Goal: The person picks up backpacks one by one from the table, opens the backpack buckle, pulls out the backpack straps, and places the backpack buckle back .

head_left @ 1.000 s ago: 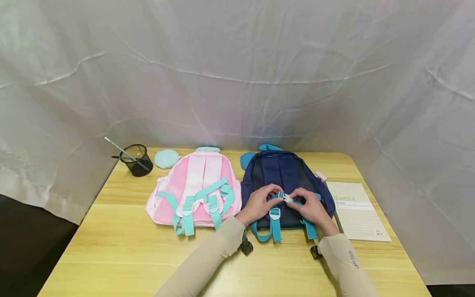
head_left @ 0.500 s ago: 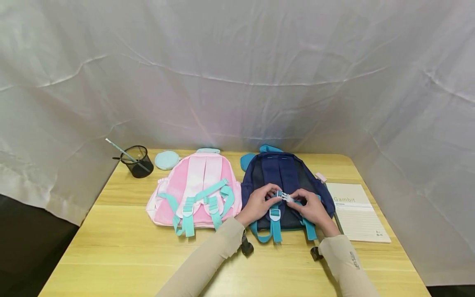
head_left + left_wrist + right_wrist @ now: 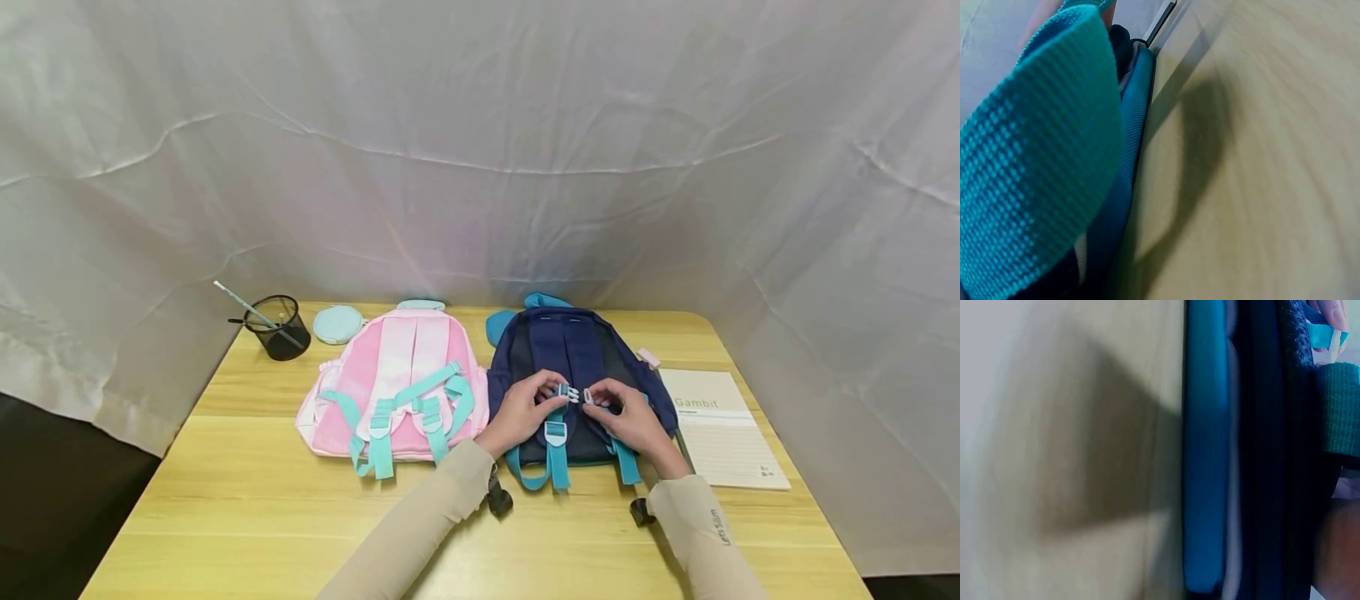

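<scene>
A navy backpack with teal straps lies back side up on the table. Over its middle, my left hand pinches the pronged half of a white side-release buckle between thumb and fingers. My right hand pinches the socket half, with a small gap between the halves. A teal strap fills much of the left wrist view and hides that hand's work. At the right wrist view's upper corner, fingertips hold a white piece near teal webbing.
Left of the navy bag lies a pink backpack with mint straps. A black mesh pen cup with a pencil stands at the far left. A notebook lies at the right. Grey cloth encloses the table's back and sides.
The two buckle halves were joined at first, then partly pulled out, and now stand apart. My right hand's half has shifted slightly to the right. Both backpacks lie where they were.
</scene>
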Motion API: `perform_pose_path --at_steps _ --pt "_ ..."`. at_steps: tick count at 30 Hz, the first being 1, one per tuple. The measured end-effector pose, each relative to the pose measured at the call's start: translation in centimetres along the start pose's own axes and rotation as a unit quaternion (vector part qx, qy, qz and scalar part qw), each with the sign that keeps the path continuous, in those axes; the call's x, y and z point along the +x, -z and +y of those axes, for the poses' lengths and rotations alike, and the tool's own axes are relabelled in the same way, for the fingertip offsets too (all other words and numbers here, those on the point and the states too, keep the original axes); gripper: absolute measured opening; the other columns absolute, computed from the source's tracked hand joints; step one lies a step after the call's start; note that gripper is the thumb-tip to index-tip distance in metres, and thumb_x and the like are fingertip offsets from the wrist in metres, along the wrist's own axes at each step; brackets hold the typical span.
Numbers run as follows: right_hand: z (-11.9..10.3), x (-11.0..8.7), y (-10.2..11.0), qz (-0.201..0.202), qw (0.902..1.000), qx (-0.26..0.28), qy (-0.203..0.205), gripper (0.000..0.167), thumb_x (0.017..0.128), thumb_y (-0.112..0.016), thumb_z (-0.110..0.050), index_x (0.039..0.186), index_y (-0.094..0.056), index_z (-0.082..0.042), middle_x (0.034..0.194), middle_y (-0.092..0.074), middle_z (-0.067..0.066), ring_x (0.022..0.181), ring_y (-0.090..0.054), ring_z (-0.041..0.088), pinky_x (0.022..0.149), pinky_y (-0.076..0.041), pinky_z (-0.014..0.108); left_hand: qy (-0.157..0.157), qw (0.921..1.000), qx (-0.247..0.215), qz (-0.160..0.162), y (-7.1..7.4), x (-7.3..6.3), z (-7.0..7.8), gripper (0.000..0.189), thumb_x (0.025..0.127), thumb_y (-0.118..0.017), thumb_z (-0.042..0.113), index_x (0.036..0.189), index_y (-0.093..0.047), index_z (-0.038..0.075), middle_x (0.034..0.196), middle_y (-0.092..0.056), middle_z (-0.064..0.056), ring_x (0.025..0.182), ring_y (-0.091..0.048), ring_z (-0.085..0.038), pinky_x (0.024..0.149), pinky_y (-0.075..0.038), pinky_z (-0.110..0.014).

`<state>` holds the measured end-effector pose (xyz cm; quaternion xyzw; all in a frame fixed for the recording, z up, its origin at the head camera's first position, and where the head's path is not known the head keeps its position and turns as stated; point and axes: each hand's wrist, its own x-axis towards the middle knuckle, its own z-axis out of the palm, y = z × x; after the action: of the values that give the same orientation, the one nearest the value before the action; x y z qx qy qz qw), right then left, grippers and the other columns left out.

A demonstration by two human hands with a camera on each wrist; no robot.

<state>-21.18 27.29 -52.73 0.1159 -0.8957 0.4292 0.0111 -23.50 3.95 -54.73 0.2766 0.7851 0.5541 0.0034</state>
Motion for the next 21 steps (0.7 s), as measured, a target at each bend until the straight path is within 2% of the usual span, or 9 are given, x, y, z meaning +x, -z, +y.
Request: perform_pose_path --at_steps 5,8,12,15,19,21 --pt "-0.1 -0.1 0.5 -0.005 0.9997 0.022 0.006 0.026 0.1 -0.07 -0.014 0.124 -0.065 -0.004 0.111 -0.072 0.014 0.091 -0.066 0.014 0.081 -0.053 0.023 0.002 1.0 0.0 0.002 0.0 0.1 -0.1 0.023 0.102 -0.067 0.027 0.123 -0.065 0.019 0.111 -0.07 -0.001 0.097 -0.065 -0.01 0.085 -0.054 -0.024" --pt "-0.1 -0.1 0.7 -0.004 0.9998 0.018 0.003 0.029 0.1 -0.068 -0.01 0.128 -0.065 -0.006 0.118 -0.072 0.013 0.1 -0.067 0.018 0.087 -0.052 0.024 0.0 1.0 0.0 0.002 -0.1 0.2 0.0 0.023 0.102 -0.067 0.027 0.123 -0.065 0.018 0.111 -0.07 -0.001 0.097 -0.065 -0.01 0.086 -0.054 -0.024" --pt "0.0 -0.1 0.9 0.005 1.0 -0.002 0.001 0.026 0.097 -0.07 -0.003 0.122 -0.07 -0.008 0.118 -0.072 0.011 0.108 -0.066 0.025 0.093 -0.051 0.026 -0.002 1.0 -0.002 0.003 0.0 0.2 0.1 0.023 0.102 -0.067 0.027 0.123 -0.065 0.017 0.112 -0.07 -0.003 0.097 -0.065 -0.011 0.086 -0.054 -0.024" --pt "-0.1 -0.1 0.7 0.018 0.9994 -0.025 0.015 0.024 0.095 -0.073 -0.003 0.118 -0.072 -0.009 0.115 -0.072 0.011 0.106 -0.067 0.027 0.092 -0.053 0.029 0.0 1.0 -0.003 0.003 0.0 0.3 0.1 0.023 0.102 -0.067 0.027 0.123 -0.065 0.017 0.112 -0.07 -0.002 0.097 -0.065 -0.011 0.086 -0.054 -0.024" --pt "-0.8 0.0 0.3 0.041 0.9972 -0.051 0.035 0.023 0.093 -0.077 -0.006 0.115 -0.074 -0.011 0.111 -0.072 0.009 0.104 -0.067 0.027 0.09 -0.054 0.039 0.001 1.0 -0.004 0.001 0.0 0.2 -0.1 0.023 0.103 -0.067 0.027 0.124 -0.065 0.018 0.112 -0.07 -0.002 0.096 -0.065 -0.01 0.086 -0.054 -0.024" --pt "-1.3 0.1 0.0 0.038 0.9976 -0.045 0.037 0.024 0.093 -0.077 -0.009 0.117 -0.074 -0.011 0.112 -0.073 0.008 0.105 -0.067 0.027 0.091 -0.054 0.044 -0.002 1.0 -0.003 0.002 0.1 0.1 -0.3 0.023 0.103 -0.066 0.027 0.124 -0.065 0.018 0.112 -0.07 -0.002 0.095 -0.065 -0.009 0.086 -0.054 -0.023"
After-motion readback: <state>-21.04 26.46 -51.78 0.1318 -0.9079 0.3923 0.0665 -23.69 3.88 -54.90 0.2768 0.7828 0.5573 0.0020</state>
